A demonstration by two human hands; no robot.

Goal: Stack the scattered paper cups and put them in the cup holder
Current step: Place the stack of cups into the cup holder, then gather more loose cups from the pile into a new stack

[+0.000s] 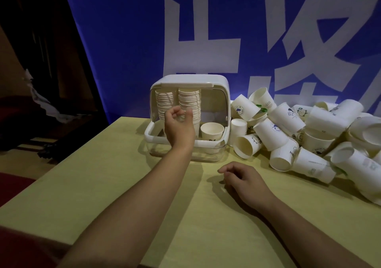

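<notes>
A white cup holder point(223, 94) with its lid raised stands at the table's far middle. Two tall stacks of paper cups point(188, 97) hang inside it, and a single upright cup point(212, 130) sits at its lower right. My left hand point(179, 126) reaches into the holder's opening in front of the lower ends of the stacks, fingers loosely curled, with nothing visibly held. My right hand point(244, 182) rests on the table in front of the holder, fingers relaxed and empty. A heap of scattered paper cups point(317, 136) lies to the right of the holder.
The yellow table point(123, 185) has its left edge close to the holder, with dark floor beyond. A blue banner point(127, 41) with large white characters hangs right behind the holder and cups. The cup heap runs to the frame's right edge.
</notes>
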